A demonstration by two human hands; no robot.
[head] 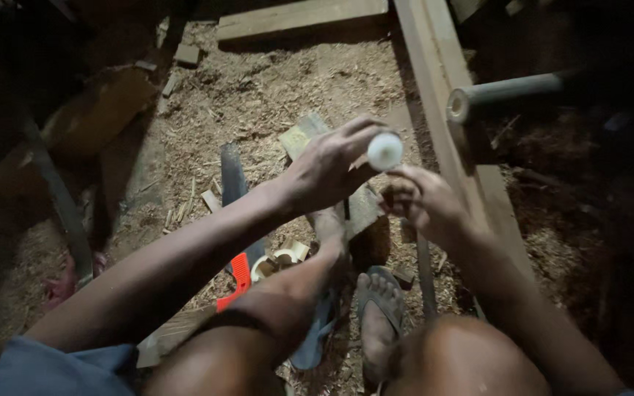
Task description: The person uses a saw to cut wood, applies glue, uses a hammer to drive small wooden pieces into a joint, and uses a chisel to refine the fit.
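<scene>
Bare knees (pixel 449 359) right up close at the bottom, feet in flip-flops (pixel 379 308) just past them on the sawdust-covered floor (pixel 258 95). Left hand (pixel 328 165) up in the middle, fingers curled over and closed around a small white round thing (pixel 385 151), looks like a cap or the end of a tube, hard to say which. Right hand (pixel 423 202) just beside it, slightly nearer and to the right, fingers bent in and pinched together under the white piece; can't tell if it actually has hold of anything, too dark. White thing held in the air between both hands, above a short wood plank (pixel 361 205) lying by the feet.

Down on the floor to the left: a saw with a dark blade (pixel 231 172) and orange handle (pixel 238 279), partly hidden under the left forearm. Wood offcuts (pixel 288 253) near the handle. Long timber beam (pixel 442 81) running far to near on the right, greyish pipe (pixel 508 92) sticking out over it. Another board (pixel 302 18) lying across the far end. Everything else pretty much lost in shadow.
</scene>
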